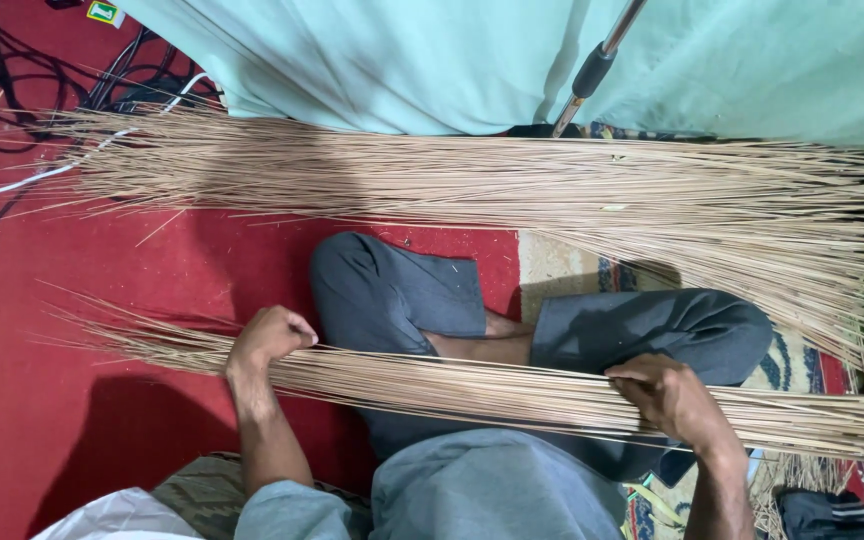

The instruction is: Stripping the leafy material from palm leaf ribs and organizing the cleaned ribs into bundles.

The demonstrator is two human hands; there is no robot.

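Note:
A long bundle of thin tan broom sticks (472, 388) lies across my crossed legs in grey trousers (402, 290). My left hand (267, 340) is closed around the bundle near its thinner, splayed end at the left. My right hand (672, 395) grips the same bundle farther right, fingers curled over the top of the sticks. A much larger heap of the same sticks (512, 185) lies spread on the floor beyond my knees, apart from both hands.
A red mat (72, 400) covers the floor at left, with dark and white cables (12, 110) at its far corner. A pale green cloth (432, 60) hangs at the top with a metal pole (592, 70) before it. A patterned rug (802, 365) lies at right.

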